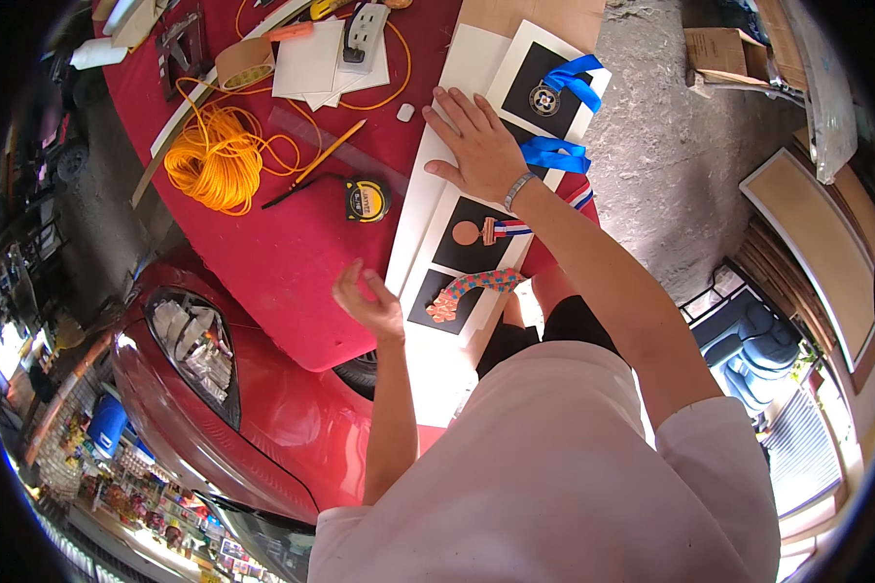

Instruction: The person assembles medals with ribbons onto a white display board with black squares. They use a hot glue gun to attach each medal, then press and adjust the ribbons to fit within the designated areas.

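The person's right hand (478,146) lies palm down, fingers spread, across the upper part of a long white display board (511,64). The left hand (369,303) is raised with fingers loosely curled, empty, beside the board's lower end. The hands are well apart.

The board carries black squares. Beyond the right fingertips is a silver-coloured medal (544,99) with a blue ribbon (578,85); below that palm come a copper-coloured medal (466,232) and a patterned ribbon (491,280). The right hand and forearm hide part of the board.

Beyond the left hand, on a red-covered table (292,282), are a tape measure (367,200), a pencil (329,154) and a bundle of orange cord (214,160).
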{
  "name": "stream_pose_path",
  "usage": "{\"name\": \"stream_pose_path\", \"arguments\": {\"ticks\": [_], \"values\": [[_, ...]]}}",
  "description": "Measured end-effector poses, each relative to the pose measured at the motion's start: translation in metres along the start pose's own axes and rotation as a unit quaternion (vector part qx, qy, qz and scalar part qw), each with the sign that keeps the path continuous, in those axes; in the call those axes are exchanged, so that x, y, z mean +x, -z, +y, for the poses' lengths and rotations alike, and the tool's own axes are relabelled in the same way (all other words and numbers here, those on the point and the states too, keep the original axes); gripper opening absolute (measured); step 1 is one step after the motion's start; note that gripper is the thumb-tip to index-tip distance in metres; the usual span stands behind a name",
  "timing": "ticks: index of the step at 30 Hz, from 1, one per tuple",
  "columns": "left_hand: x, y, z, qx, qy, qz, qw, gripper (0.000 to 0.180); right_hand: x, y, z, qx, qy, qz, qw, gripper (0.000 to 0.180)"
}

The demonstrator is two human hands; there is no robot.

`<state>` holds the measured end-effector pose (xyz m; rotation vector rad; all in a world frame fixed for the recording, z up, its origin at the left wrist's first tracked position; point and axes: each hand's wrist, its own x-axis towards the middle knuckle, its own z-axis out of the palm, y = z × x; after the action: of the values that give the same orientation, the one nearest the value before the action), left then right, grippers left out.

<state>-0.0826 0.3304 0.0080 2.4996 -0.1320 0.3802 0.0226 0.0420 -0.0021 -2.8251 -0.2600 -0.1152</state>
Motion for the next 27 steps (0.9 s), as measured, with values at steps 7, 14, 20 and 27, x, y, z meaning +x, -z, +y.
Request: {"name": "stream_pose_path", "arguments": {"ticks": [7,14,20,27], "values": [[0.006,-0.001,-0.05,0.068,0.089,0.001,0.994,0.024,0.0,0.0,0.002,0.003,0.018,-0.079,0.997,0.081],[0.0,-0.008,-0.057,0.112,0.098,-0.004,0.989,0.028,0.003,-0.003,0.002,-0.027,0.022,-0.104,0.994,0.084],[0.002,-0.009,-0.056,0.129,0.102,-0.005,0.986,0.026,0.006,0.0,0.001,-0.025,0.016,-0.139,0.99,0.085],[0.0,-0.009,-0.055,0.139,0.107,-0.007,0.984,0.026,0.004,-0.005,0.005,-0.014,0.02,-0.135,0.991,0.088]]}}
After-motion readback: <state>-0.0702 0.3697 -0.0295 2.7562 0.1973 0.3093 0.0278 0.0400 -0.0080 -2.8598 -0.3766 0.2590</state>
